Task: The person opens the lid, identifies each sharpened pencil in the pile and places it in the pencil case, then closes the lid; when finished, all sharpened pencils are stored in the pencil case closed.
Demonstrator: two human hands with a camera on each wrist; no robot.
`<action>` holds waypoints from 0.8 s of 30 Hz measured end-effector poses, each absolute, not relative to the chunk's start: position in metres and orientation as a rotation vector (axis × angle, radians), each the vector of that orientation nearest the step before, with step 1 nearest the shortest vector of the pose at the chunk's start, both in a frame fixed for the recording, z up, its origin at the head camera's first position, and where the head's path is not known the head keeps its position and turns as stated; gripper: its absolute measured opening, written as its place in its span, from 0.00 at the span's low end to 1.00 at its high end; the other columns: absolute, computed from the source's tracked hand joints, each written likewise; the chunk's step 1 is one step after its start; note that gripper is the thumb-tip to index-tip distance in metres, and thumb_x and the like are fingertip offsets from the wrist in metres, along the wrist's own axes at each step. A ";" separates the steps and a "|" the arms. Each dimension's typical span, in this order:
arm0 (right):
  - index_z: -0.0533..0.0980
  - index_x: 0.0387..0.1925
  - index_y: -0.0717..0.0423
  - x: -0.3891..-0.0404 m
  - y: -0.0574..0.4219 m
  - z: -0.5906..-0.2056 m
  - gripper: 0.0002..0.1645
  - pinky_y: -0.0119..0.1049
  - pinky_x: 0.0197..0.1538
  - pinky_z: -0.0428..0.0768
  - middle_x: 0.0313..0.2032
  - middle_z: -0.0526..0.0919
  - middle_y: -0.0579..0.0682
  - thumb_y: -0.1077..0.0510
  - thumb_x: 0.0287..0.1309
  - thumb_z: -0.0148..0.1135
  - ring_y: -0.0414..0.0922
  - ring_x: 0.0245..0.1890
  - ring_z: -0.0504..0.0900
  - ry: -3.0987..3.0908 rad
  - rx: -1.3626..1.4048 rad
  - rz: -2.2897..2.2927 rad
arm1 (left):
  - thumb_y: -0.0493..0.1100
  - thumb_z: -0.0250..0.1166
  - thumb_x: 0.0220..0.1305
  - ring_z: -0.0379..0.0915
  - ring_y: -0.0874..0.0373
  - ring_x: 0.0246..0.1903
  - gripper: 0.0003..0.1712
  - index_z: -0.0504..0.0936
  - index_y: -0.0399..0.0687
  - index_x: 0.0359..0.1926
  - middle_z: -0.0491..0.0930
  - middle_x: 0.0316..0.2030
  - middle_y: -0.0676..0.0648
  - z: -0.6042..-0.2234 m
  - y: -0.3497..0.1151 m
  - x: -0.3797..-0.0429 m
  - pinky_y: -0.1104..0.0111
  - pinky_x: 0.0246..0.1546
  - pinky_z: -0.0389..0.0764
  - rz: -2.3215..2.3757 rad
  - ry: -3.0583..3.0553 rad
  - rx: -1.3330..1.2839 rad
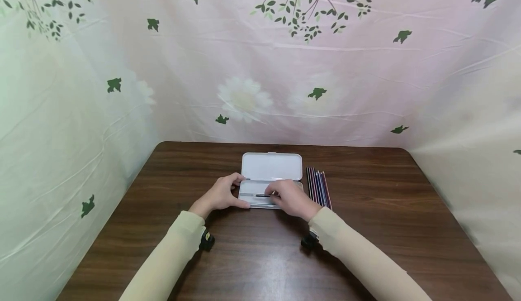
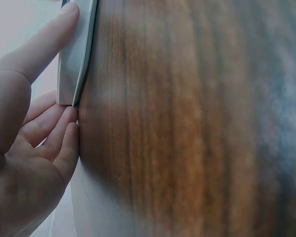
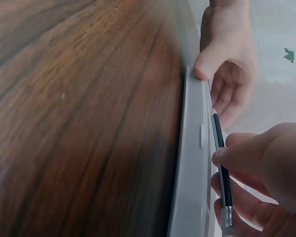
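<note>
A white pencil case point(image 1: 246, 188) lies open on the table, its lid point(image 1: 272, 166) folded back behind it. My left hand point(image 1: 221, 193) holds the case's left end, thumb at the front edge and the other fingers around the corner, as the left wrist view shows. Over the case's base, my right hand point(image 1: 291, 197) pinches a dark pencil point(image 3: 221, 170) with a silver band near one end. The pencil lies lengthwise along the case, close to its front wall. My right hand hides part of the tray.
Several coloured pencils point(image 1: 319, 188) lie side by side just right of the case. Beneath everything is a dark wooden table point(image 1: 366, 246). A printed cloth point(image 1: 260, 65) hangs behind the table's far edge and down both sides.
</note>
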State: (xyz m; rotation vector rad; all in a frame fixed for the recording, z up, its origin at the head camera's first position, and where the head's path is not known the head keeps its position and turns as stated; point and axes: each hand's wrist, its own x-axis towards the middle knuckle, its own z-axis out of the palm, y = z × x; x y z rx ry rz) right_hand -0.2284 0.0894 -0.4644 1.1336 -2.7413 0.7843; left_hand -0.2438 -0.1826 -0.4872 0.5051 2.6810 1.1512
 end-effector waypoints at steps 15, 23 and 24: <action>0.87 0.42 0.57 -0.232 0.070 -0.468 0.08 0.42 0.50 0.86 0.40 0.91 0.47 0.68 0.64 0.69 0.43 0.42 0.87 -2.706 1.214 0.780 | 0.56 0.88 0.45 0.76 0.51 0.56 0.48 0.77 0.46 0.64 0.80 0.54 0.46 -0.489 -0.184 -0.245 0.54 0.63 0.79 1.166 2.676 0.533; 0.87 0.43 0.55 -0.231 0.080 -0.464 0.07 0.40 0.48 0.87 0.41 0.90 0.48 0.67 0.64 0.70 0.42 0.41 0.88 -2.753 1.157 0.787 | 0.57 0.88 0.44 0.76 0.50 0.57 0.48 0.77 0.46 0.64 0.80 0.55 0.45 -0.489 -0.184 -0.245 0.54 0.63 0.79 1.163 2.673 0.516; 0.87 0.43 0.55 -0.231 0.083 -0.464 0.07 0.40 0.48 0.87 0.41 0.90 0.47 0.66 0.64 0.71 0.42 0.41 0.87 -2.757 1.149 0.786 | 0.57 0.88 0.44 0.76 0.50 0.57 0.48 0.77 0.47 0.64 0.80 0.55 0.45 -0.488 -0.184 -0.245 0.54 0.64 0.79 1.162 2.672 0.511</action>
